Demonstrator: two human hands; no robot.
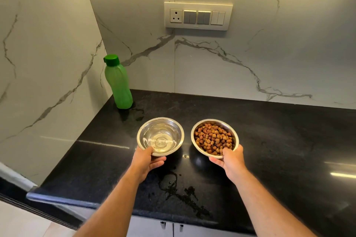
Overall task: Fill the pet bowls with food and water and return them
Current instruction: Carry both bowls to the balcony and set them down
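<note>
Two steel pet bowls are held above the black countertop (279, 140). The left bowl (160, 135) holds clear water; my left hand (147, 161) grips its near rim, thumb on top and fingers underneath. The right bowl (214, 137) is filled with brown kibble; my right hand (230, 159) grips its near rim the same way. Whether the bowls rest on the counter or are lifted just off it I cannot tell.
A green water bottle (118, 82) with its cap on stands in the back left corner. Water is spilled on the counter near the front edge (179, 188) and beside the bottle. A switch panel (198, 16) sits on the marble wall. Cabinet doors lie below the counter.
</note>
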